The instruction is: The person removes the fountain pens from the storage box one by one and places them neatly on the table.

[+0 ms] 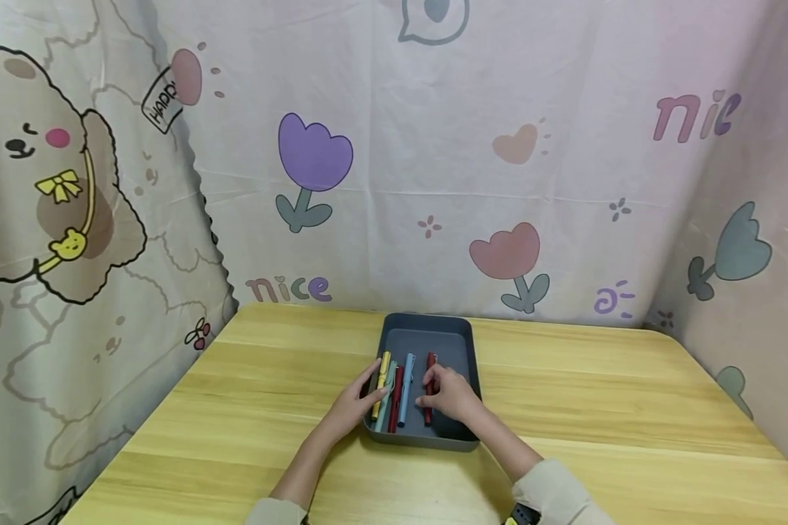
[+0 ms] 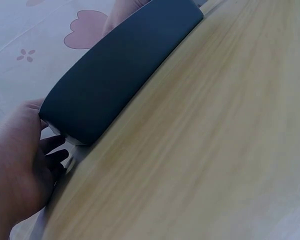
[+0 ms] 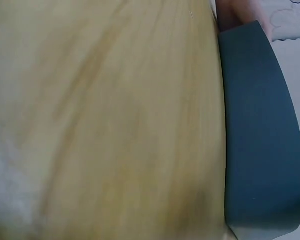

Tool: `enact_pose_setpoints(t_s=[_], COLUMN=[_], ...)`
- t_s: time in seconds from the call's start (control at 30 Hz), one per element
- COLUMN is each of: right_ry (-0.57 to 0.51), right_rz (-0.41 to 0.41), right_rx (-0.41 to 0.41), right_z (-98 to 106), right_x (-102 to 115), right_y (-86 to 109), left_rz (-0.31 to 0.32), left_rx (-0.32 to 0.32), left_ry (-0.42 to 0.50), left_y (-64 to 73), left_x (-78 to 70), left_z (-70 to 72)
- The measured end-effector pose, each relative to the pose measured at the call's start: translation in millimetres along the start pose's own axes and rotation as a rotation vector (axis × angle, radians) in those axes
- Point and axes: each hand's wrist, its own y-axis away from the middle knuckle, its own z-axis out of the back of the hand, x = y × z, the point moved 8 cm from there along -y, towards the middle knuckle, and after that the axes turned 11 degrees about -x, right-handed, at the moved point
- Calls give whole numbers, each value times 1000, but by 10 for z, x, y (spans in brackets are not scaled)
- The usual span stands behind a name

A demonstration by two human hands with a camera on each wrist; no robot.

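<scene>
A dark grey rectangular tray [image 1: 427, 340] lies on the table with several pens in it. My left hand [image 1: 349, 408] holds the tray's left side, thumb over the rim and fingers against the outer wall, as the left wrist view shows. Beside that thumb lie a yellow pen [image 1: 384, 363], a light green pen [image 1: 382, 419], a red pen [image 1: 393, 417] and a blue pen [image 1: 406, 390], roughly side by side. Within the tray's right half, my right hand [image 1: 456, 395] pinches a dark red pen [image 1: 428, 415] between thumb and fingers. The right wrist view hides this pinch behind the tray's wall.
The wooden table [image 1: 597, 408] extends to both sides of the tray. A printed cloth [image 1: 400, 182] hangs behind the table and along its left and right sides. A dark watch [image 1: 524, 515] shows at the right sleeve.
</scene>
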Motion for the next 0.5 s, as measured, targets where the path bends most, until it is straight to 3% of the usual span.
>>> enact_pose_setpoints(t_s=[0.23,0.47,0.5], right_ry=[36,28,29], right_rz=[-53,-71,-73], right_rx=[-21,-18,-18], right_z=[28,37,39], right_x=[-10,-11,-11], right_y=[6,14,14], left_rz=[10,-3,-1], left_rx=[3,-21,-21], left_ry=[7,-1,0], left_y=[17,-154,-158], left_x=[-32,384,389], left_z=[1,-61,-61])
